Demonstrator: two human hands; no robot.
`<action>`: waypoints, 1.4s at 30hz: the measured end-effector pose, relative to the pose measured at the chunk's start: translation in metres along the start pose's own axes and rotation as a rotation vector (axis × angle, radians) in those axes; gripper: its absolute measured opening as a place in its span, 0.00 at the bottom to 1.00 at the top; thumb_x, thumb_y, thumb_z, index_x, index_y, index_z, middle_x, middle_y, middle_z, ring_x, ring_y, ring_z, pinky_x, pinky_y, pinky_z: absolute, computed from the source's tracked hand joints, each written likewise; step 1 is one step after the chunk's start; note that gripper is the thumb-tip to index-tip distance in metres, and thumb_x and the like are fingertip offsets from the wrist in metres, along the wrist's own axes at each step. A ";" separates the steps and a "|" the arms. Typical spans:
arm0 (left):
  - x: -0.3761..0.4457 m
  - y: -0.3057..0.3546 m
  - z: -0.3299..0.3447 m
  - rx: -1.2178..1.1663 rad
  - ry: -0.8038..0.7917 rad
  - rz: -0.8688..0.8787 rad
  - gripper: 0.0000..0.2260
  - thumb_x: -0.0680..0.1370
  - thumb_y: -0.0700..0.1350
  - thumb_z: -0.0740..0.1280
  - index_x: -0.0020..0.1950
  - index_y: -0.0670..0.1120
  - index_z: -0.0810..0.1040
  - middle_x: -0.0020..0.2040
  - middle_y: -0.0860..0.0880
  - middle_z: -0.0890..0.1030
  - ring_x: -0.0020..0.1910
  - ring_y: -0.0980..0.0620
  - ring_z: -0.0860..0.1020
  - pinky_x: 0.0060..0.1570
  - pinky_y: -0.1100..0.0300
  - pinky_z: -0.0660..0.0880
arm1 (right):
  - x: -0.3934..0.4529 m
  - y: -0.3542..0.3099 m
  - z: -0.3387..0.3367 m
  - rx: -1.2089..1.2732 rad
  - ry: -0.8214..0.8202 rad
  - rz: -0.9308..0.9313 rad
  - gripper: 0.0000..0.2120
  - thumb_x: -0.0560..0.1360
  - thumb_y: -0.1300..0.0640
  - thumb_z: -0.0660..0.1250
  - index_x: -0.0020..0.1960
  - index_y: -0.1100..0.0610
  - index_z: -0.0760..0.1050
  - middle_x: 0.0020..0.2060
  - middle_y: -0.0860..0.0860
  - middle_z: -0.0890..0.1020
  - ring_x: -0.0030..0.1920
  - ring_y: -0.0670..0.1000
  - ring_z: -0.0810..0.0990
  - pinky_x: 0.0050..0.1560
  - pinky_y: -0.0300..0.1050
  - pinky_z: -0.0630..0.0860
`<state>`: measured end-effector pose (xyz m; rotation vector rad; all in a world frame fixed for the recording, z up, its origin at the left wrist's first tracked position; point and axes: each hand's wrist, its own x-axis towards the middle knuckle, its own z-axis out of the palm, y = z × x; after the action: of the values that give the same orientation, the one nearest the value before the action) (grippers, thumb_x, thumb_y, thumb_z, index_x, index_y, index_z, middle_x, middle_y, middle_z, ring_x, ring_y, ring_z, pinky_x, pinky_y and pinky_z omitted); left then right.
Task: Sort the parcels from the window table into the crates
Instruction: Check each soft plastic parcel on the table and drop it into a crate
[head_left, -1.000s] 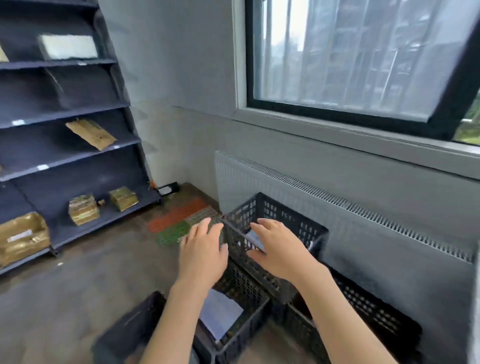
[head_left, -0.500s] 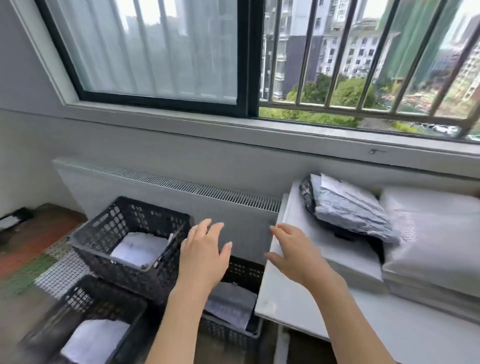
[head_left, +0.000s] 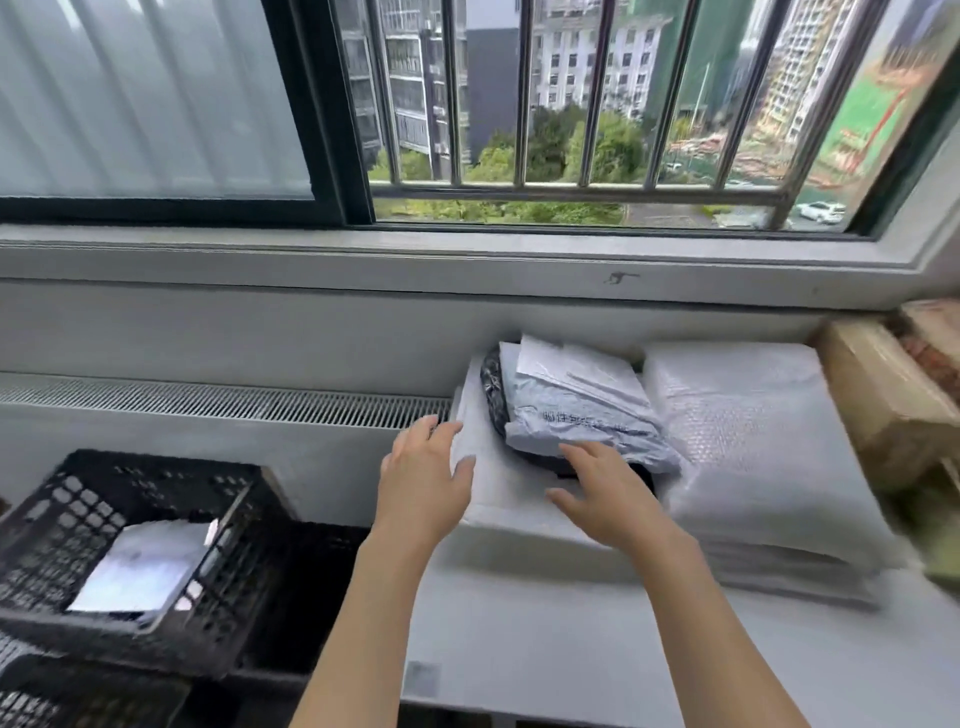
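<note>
Two bare hands were extended over the white window table (head_left: 571, 670) at centre frame, neither holding anything. The left hand (head_left: 423, 488), fingers straight and relaxed, hovered at the left edge of a flat white padded mailer (head_left: 498, 499); contact could not be confirmed. The right hand (head_left: 605, 493), fingers spread and released, was at the near edge of a crumpled grey poly-bag parcel with printed lettering (head_left: 582, 415), its fingertips at or just short of it. That grey parcel lay on a black poly-bag parcel (head_left: 493, 389), both on the white mailer, against the wall under the sill.

Judgement: the hands were set either side of the pile to take its top parcel, which was the most accessible item.

A stack of white bubble-wrap mailers (head_left: 753, 457) lay just beside the pile on the right, touching or nearly so. Brown taped cardboard parcels (head_left: 883, 405) stood at the right edge of frame.

A black perforated plastic crate (head_left: 62, 514) sat at lower left, below table level, already holding a white flat parcel (head_left: 145, 566). A second dark crate (head_left: 311, 582) appeared beside it, its contents in shadow.

Open room: bare tabletop lay in front of the pile. The table's left edge ran close to the crates, so the path leftward looked short and unobstructed. The wall and sill closed off the rear.
</note>
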<state>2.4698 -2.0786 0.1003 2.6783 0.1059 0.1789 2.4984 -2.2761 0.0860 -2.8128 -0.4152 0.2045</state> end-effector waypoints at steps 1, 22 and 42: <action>0.010 0.002 0.004 0.004 -0.018 0.007 0.21 0.81 0.50 0.60 0.74 0.48 0.65 0.75 0.48 0.63 0.74 0.49 0.58 0.69 0.52 0.59 | 0.006 0.007 -0.002 0.015 0.010 0.026 0.28 0.78 0.47 0.63 0.74 0.57 0.62 0.70 0.53 0.67 0.70 0.53 0.63 0.69 0.45 0.62; 0.218 0.115 0.119 0.440 -0.309 0.292 0.20 0.79 0.44 0.59 0.71 0.45 0.64 0.65 0.44 0.70 0.63 0.44 0.69 0.58 0.52 0.68 | 0.137 0.173 -0.038 -0.240 -0.024 0.166 0.14 0.78 0.59 0.59 0.61 0.61 0.72 0.59 0.56 0.75 0.60 0.56 0.72 0.58 0.46 0.68; 0.221 0.134 0.122 0.605 -0.118 0.251 0.10 0.76 0.37 0.64 0.56 0.48 0.75 0.54 0.50 0.78 0.55 0.46 0.75 0.50 0.56 0.66 | 0.171 0.169 -0.040 -0.087 0.254 -0.071 0.16 0.75 0.67 0.58 0.60 0.57 0.74 0.54 0.52 0.79 0.56 0.56 0.76 0.45 0.47 0.73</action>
<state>2.7116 -2.2283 0.0746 3.2927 -0.2558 0.0705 2.7119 -2.3899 0.0564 -2.8520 -0.4725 -0.1880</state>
